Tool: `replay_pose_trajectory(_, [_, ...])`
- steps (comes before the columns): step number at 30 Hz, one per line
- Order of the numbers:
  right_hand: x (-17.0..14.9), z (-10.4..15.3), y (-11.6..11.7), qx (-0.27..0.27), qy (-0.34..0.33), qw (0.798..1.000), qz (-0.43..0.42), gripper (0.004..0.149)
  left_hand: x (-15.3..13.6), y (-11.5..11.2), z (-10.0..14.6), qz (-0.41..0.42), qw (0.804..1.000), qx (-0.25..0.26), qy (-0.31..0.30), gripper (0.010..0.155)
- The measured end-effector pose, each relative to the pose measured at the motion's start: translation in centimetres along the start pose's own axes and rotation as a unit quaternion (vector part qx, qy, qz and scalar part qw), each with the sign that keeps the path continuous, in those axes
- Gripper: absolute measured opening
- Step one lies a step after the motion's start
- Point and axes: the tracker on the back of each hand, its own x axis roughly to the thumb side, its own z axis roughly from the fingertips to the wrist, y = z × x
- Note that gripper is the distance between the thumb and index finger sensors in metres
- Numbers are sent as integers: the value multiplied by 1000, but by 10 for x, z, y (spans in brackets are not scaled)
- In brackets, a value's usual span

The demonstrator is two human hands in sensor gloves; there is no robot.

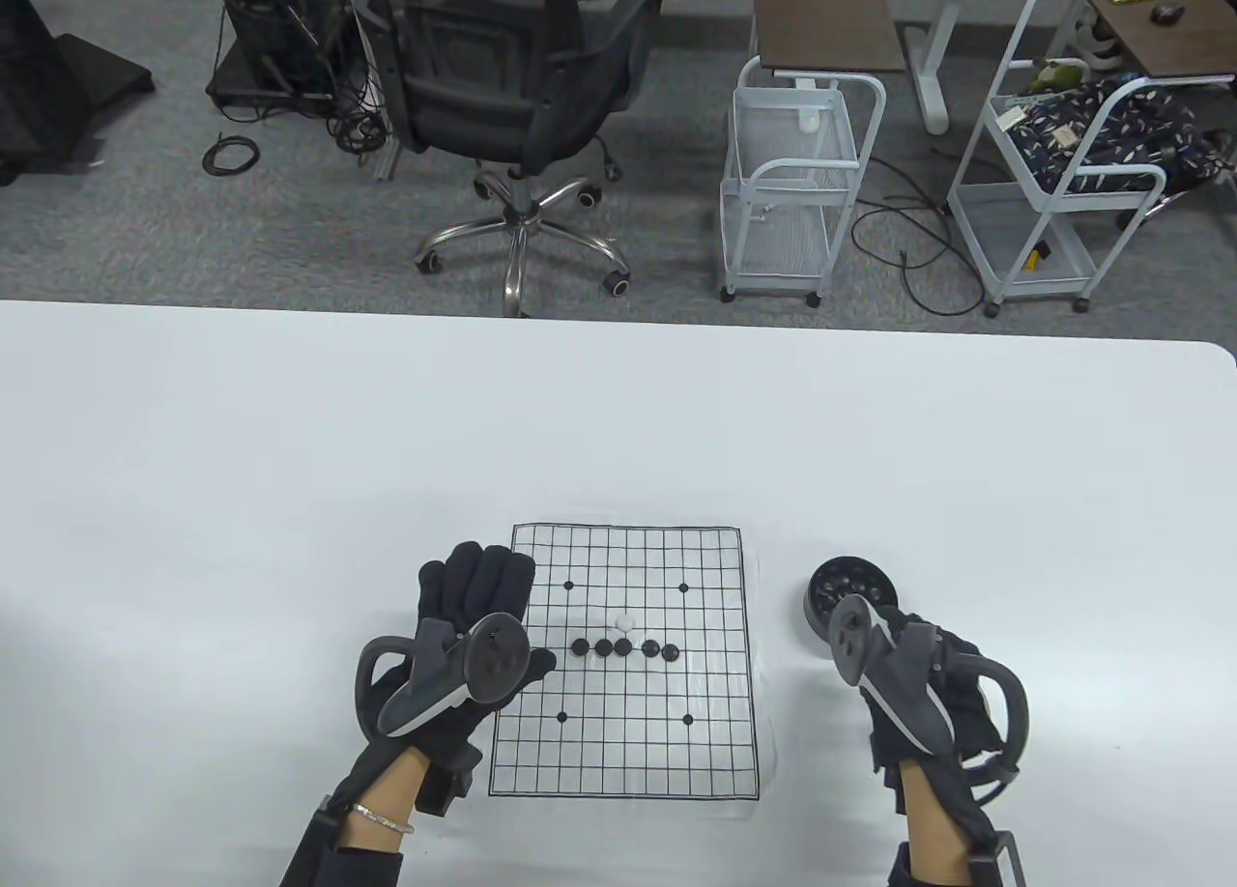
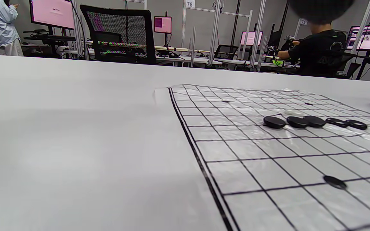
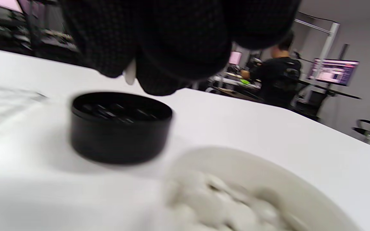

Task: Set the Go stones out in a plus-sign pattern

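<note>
Centrally in the lower half of the table view, a paper Go board (image 1: pixel 623 660) lay flat on the white counter (image 1: pixel 290 443). Five black stones (image 1: pixel 623 647) sat in a horizontal row across the board's middle, touching or nearly touching one another. One white stone (image 1: pixel 625 622) sat just above the row's middle stone, and a second white stone (image 1: pixel 649 638) seemed to sit just right of it, close to the row, hard to tell.

Left hand (image 1: pixel 474 626) lay at the board's left edge, fingers straight and spread, flat, holding nothing; its thumb reached over the board's edge near the row's left end. A tracker (image 1: pixel 454 674) sat on its back.

Right hand (image 1: pixel 928 674) was at lower right of the table view, just below a black bowl (image 1: pixel 852 599) holding black stones; its tracker hid the fingers there. In the right wrist view the gloved fingers (image 3: pixel 172 41) were bunched at the top of the frame with a small white stone (image 3: pixel 129 74) pinched between them, above the black bowl. A white bowl (image 3: pixel 252 192) of white stones showed blurred at lower right of that view.

Left wrist view showed the board and stone row low across the right of the frame. An office chair (image 1: pixel 522 95) and white carts (image 1: pixel 792 191) stood on the floor beyond the counter.
</note>
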Motion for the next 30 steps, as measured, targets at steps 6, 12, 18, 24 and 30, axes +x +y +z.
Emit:
replay_pose_trajectory(6, [62, -12, -13, 4, -94, 993, -73, 37, -1, 1, 0, 7, 1000, 3, -1, 89])
replay_pose_trajectory(12, [139, -38, -3, 59, -139, 984, -97, 37, -1, 1, 0, 8, 1000, 5, -3, 89])
replay_pose_trajectory(18, [173, -54, 13, 90, -125, 984, -88, 38, -1, 0, 0, 12, 1000, 3, -5, 89])
replay_pose_trajectory(24, [183, -57, 22, 100, -120, 984, -88, 44, -2, 0, 0, 18, 1000, 2, -6, 89])
replay_pose_trajectory(30, [191, -57, 27, 102, -126, 984, -76, 47, -2, 0, 0, 19, 1000, 2, -6, 89])
